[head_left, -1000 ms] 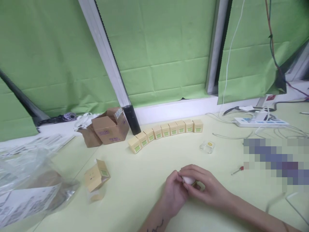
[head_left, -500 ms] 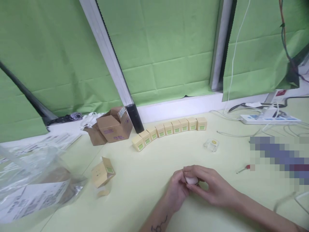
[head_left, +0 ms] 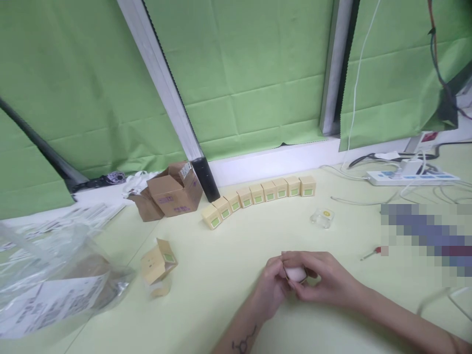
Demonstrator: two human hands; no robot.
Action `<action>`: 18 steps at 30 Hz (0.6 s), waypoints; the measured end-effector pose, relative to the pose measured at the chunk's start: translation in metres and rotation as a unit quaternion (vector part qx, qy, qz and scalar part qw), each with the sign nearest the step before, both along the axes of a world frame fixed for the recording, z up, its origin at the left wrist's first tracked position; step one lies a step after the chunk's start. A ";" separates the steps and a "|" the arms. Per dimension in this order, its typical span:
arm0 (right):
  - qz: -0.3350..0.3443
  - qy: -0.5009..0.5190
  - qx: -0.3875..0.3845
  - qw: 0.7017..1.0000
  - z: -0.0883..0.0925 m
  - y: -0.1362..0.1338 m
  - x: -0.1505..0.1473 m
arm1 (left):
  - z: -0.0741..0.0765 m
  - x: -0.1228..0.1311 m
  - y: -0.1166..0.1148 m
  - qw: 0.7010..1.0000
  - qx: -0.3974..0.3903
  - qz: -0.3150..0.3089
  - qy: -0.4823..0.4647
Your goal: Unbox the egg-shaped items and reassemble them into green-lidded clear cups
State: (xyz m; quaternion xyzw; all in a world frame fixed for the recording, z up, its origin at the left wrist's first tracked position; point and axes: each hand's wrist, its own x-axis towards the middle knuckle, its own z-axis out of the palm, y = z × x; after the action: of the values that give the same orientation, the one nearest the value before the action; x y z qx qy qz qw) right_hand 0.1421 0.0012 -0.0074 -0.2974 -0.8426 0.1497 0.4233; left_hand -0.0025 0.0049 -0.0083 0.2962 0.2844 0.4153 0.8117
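Both hands meet low in the middle of the pale green table (head_left: 221,295). My left hand (head_left: 271,290) and my right hand (head_left: 324,280) are curled together around a small white rounded object (head_left: 295,273); their fingers hide most of it. An opened small yellow carton (head_left: 158,260) with a green label lies to the left, flaps apart. A curved row of several closed yellow cartons (head_left: 258,196) stands farther back. A small clear plastic case (head_left: 322,217) with a yellow dot lies behind my right hand.
A brown cardboard box (head_left: 173,194) and a black cylinder (head_left: 204,178) stand at the back. A clear plastic bag (head_left: 47,280) with printed sheets lies at the left. A white power strip (head_left: 413,176) with cables sits at the back right; a red-handled tool (head_left: 372,253) lies right.
The hands stay closed together on the white object, with the fingers shifting slightly. The view has drifted a little; nothing else on the table has moved.
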 end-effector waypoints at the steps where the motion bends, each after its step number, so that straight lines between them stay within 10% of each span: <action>1: -0.001 0.002 0.006 1.000 0.000 0.000 0.000 | -0.001 0.000 0.000 1.000 0.001 0.000 -0.004; 18: -0.059 0.059 0.091 0.992 -0.004 -0.006 -0.006 | -0.002 0.000 0.001 0.998 0.059 -0.031 -0.001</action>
State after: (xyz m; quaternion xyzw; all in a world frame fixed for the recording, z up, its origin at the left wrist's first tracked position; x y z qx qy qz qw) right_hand 0.1360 -0.0046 -0.0114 -0.2975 -0.8070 0.0640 0.5061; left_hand -0.0022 0.0054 -0.0108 0.3521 0.2495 0.4063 0.8054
